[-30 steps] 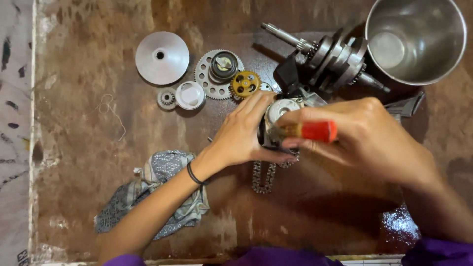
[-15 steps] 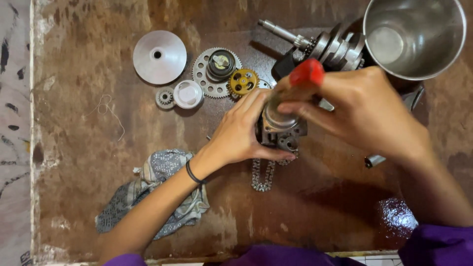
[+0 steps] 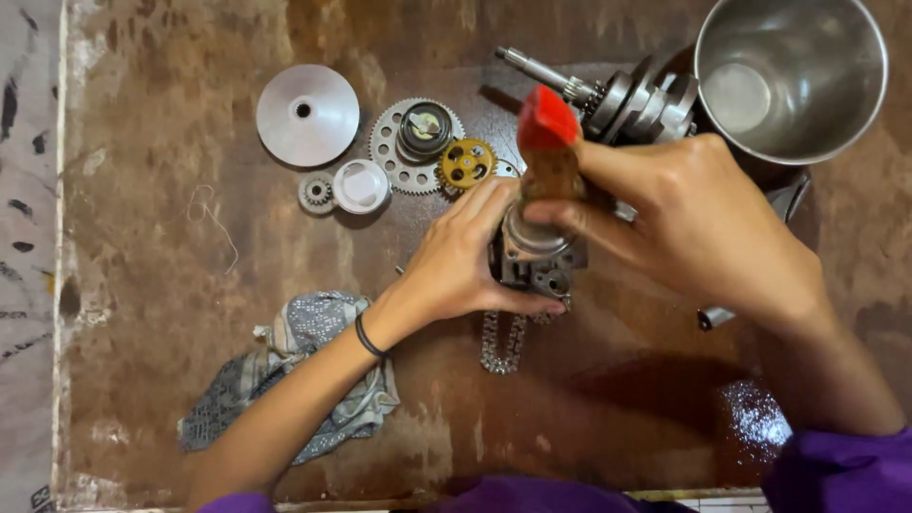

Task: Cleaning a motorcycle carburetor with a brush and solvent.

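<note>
Your left hand (image 3: 465, 266) comes in from lower left, forearm angled across the table (image 3: 171, 237), fingers curled around the small metal engine part (image 3: 532, 252) at centre, steadying it upright. Your right hand (image 3: 693, 223) reaches in from the right, closed on a red-tipped tool handle (image 3: 546, 142) standing on top of that part. A chain (image 3: 503, 342) hangs below it. Gears (image 3: 418, 147) and steel bowl (image 3: 793, 76) lie beyond.

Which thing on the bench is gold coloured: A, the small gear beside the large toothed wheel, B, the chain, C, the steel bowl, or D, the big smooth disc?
A: the small gear is gold and lies against the silver large toothed wheel; the disc, bowl and chain are grey metal.
</note>
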